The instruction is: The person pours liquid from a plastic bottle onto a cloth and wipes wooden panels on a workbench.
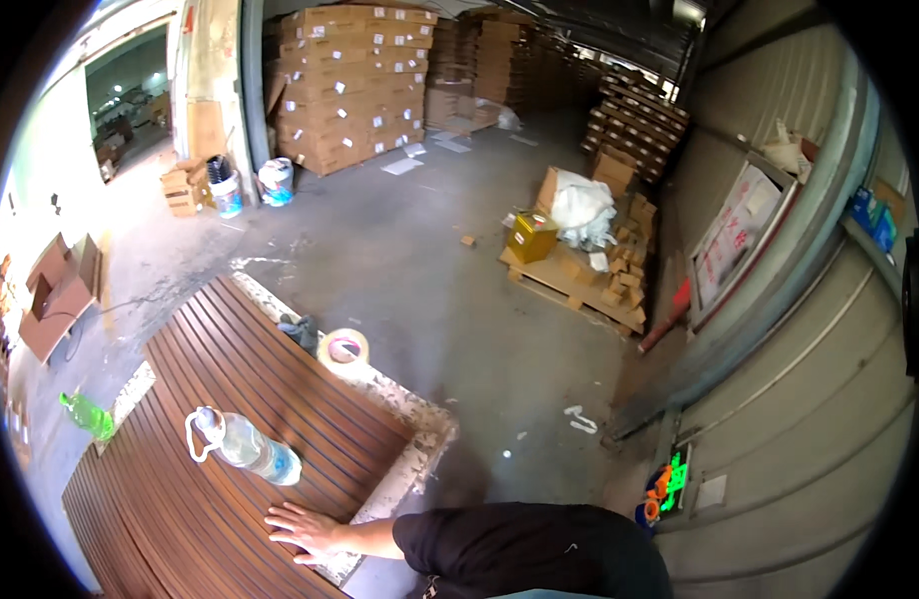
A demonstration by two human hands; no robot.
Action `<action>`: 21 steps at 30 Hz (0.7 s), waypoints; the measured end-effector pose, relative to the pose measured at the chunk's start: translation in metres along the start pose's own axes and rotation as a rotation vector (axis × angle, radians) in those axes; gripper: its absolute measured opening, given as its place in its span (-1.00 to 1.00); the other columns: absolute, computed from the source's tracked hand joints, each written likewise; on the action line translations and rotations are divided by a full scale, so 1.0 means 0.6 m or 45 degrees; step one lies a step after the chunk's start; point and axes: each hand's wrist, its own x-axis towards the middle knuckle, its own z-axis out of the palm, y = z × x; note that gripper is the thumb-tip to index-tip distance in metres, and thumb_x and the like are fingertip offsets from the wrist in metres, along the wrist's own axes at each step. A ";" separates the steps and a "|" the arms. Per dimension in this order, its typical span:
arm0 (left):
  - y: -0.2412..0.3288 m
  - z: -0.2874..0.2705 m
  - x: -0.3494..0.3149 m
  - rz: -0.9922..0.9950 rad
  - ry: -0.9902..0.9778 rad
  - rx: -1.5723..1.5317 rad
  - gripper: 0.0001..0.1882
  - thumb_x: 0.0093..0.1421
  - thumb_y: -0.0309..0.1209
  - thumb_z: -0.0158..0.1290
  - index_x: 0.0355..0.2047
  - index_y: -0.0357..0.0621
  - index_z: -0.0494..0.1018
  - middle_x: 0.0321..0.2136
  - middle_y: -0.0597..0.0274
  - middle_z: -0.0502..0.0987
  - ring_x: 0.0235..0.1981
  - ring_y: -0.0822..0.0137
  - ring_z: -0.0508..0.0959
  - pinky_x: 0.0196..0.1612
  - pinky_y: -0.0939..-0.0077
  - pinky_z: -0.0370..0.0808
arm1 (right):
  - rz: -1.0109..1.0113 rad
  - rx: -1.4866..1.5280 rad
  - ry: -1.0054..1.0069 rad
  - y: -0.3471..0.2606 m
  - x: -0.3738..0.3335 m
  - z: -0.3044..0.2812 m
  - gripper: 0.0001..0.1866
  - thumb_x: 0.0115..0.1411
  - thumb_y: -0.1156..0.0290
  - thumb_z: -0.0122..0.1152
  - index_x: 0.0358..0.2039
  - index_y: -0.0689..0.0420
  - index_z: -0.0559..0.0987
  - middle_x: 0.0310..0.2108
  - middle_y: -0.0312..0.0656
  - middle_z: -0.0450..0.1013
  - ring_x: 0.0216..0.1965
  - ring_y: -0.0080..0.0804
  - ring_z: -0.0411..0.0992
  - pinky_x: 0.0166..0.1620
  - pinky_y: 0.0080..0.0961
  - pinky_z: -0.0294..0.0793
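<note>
My right hand (309, 530) lies palm down on a brown slatted wooden panel (230, 359), its fingers spread and nothing in them. The arm reaches in from the lower right in a black short sleeve. Just beyond the fingers, a large clear plastic bottle (250, 447) with a white handle lies on its side across the slats. A roll of tape (343, 351) rests on the worn, paint-spattered border (404, 454) along the panel's far right side. Beside the roll is a dark grey bundle (300, 331), perhaps a glove. My left hand is out of view.
A green bottle (88, 415) is at the panel's left edge. Ahead, a pallet (569, 290) holds a yellow tin (532, 237), white plastic sheeting (583, 208) and wooden blocks. Stacked cartons (354, 90) and two buckets (276, 182) stand farther back. A metal wall (799, 399) runs along the right.
</note>
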 end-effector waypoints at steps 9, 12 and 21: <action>0.022 0.017 0.010 -0.100 -0.071 -0.019 -0.69 0.17 -0.29 0.08 -0.10 -0.11 0.51 -0.21 0.07 0.59 -0.24 0.11 0.59 -0.17 0.24 0.52 | -0.032 0.024 0.099 0.025 -0.010 0.012 -0.43 0.20 0.12 0.04 0.20 0.03 0.31 0.35 -0.05 -0.08 0.40 -0.13 -0.27 0.41 -0.12 -0.43; 0.014 0.024 0.011 -0.179 -0.092 -0.010 -0.67 0.16 -0.27 0.09 -0.09 -0.11 0.50 -0.19 0.08 0.59 -0.22 0.11 0.59 -0.14 0.24 0.51 | -0.076 -0.024 0.182 0.023 0.003 0.027 -0.44 0.19 0.15 0.08 0.18 0.04 0.33 0.35 -0.05 -0.07 0.40 -0.13 -0.25 0.41 -0.11 -0.39; -0.234 0.070 -0.013 0.393 0.284 0.345 -0.52 0.15 -0.36 0.04 0.10 -0.19 0.36 -0.07 -0.11 0.50 -0.01 -0.05 0.47 0.23 0.02 0.17 | -0.297 -0.282 0.452 -0.017 0.007 -0.039 -0.61 0.10 0.28 0.13 -0.03 0.04 0.44 0.05 -0.08 0.30 0.14 -0.12 0.19 0.16 -0.05 0.17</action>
